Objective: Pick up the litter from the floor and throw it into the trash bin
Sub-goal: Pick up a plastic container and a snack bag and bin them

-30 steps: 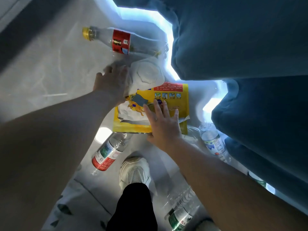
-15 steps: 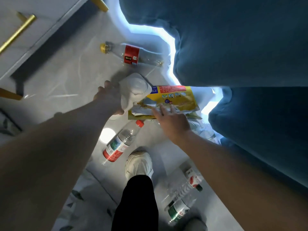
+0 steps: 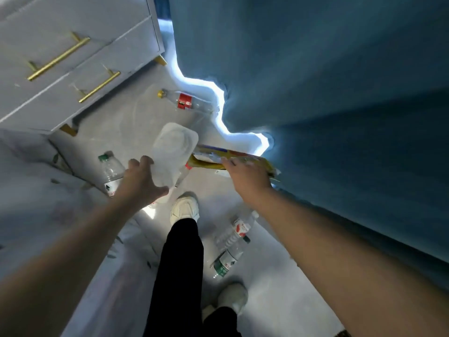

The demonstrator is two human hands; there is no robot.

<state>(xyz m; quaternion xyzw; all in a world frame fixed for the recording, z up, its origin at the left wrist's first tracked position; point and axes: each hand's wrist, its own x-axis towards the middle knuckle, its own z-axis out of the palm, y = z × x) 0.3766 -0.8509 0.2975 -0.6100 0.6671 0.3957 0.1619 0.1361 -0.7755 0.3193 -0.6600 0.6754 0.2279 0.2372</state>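
My left hand (image 3: 141, 181) holds a clear plastic container (image 3: 173, 149) by its near edge, lifted above the floor. My right hand (image 3: 247, 176) grips a yellow snack bag (image 3: 211, 158), held nearly flat and edge-on, just right of the container. On the floor lie a bottle with a red label and yellow cap (image 3: 184, 102), a green-capped bottle (image 3: 110, 171) left of my left hand, and two more bottles (image 3: 233, 244) near my feet. No trash bin is in view.
A white drawer cabinet with gold handles (image 3: 73, 59) stands at the upper left. A blue curtain (image 3: 328, 105) fills the right side, with light showing under its hem. My white shoes (image 3: 184, 207) and dark trouser legs are at the bottom centre.
Both hands have risen from the floor, the left with the container and the right with the yellow bag. The view has pulled back, and the cabinet and more bottles have come into sight.
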